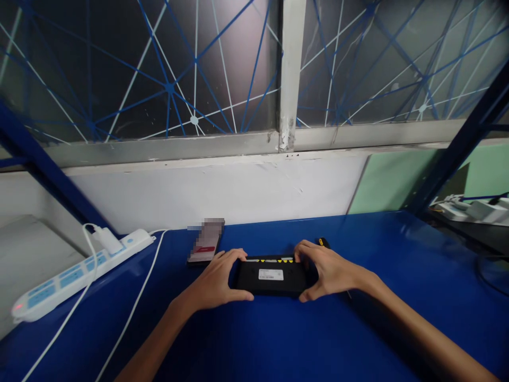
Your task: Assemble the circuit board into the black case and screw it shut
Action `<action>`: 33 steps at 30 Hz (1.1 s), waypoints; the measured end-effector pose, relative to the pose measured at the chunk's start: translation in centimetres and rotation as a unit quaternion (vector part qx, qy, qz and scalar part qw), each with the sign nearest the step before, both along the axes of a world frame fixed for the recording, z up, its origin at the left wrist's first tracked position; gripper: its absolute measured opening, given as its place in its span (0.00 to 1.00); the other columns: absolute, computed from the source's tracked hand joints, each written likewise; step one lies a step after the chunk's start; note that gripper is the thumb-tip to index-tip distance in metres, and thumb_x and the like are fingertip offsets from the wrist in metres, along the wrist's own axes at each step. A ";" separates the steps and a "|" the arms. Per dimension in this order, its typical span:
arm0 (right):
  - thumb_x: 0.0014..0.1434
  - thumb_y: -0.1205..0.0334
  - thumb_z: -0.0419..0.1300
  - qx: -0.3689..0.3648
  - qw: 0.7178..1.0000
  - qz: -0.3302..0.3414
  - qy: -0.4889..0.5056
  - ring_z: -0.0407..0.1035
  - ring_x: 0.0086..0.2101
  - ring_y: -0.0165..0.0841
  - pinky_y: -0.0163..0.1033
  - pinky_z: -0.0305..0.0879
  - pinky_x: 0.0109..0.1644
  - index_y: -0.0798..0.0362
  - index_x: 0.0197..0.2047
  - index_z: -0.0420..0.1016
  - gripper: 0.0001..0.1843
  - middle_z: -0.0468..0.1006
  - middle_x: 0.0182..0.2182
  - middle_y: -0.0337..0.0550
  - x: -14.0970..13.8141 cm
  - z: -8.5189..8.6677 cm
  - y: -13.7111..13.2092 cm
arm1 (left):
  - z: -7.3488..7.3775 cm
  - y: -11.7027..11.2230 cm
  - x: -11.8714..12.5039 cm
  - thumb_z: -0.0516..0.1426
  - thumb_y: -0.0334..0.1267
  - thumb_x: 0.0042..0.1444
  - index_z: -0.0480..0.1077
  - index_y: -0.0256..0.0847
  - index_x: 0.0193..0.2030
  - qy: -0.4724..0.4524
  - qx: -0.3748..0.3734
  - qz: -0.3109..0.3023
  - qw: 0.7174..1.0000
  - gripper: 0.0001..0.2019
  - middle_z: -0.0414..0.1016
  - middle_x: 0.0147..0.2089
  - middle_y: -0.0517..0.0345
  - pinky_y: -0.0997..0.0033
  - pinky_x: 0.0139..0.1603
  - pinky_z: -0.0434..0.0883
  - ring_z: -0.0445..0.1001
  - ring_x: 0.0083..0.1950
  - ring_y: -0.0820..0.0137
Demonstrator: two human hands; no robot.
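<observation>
A flat black router (271, 276) lies on the blue table (278, 339), its underside up with a white label in the middle and yellow ports along the far edge. My left hand (217, 281) grips its left end, thumb at the near edge and fingers over the far edge. My right hand (326, 270) grips the right end the same way. Both hands are closed round the box.
A white power strip (75, 273) with a plugged-in white adapter and cables lies at the left. A phone-like flat object (207, 244) rests behind my left hand. A small black and yellow tool (323, 242) peeks out behind my right hand. White devices (477, 208) sit far right.
</observation>
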State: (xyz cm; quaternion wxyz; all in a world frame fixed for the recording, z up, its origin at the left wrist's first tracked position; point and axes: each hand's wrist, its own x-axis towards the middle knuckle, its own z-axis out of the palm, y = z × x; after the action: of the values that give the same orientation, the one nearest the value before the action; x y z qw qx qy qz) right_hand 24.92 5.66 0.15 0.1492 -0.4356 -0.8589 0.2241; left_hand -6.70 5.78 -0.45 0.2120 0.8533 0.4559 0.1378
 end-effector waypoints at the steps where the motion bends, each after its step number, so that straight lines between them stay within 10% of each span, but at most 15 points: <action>1: 0.35 0.44 0.72 -0.002 1.000 0.001 0.002 0.65 0.33 0.34 0.38 0.61 0.35 0.51 0.39 0.63 0.34 0.69 0.39 0.40 0.0 0.1 0.0 | 0.0 0.0 0.1 0.66 0.57 0.43 0.62 0.46 0.52 0.000 0.003 -0.003 1.000 0.33 0.63 0.62 0.49 0.46 0.59 0.62 0.62 0.62 0.50; 33: 0.38 0.46 0.71 0.028 0.999 -0.015 -0.011 0.68 0.33 0.35 0.39 0.60 0.34 0.51 0.41 0.67 0.31 0.74 0.38 0.41 -0.4 0.7 -0.5 | 0.8 -0.2 0.2 0.65 0.59 0.41 0.68 0.46 0.47 0.010 0.042 0.012 0.999 0.29 0.67 0.50 0.54 0.55 0.47 0.69 0.70 0.48 0.56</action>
State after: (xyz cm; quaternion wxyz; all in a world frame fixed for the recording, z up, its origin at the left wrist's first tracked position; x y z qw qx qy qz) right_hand 24.53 5.15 0.85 0.1547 -0.4468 -0.8597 0.1931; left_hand -6.51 5.59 0.35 0.1697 0.8574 0.4620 0.1505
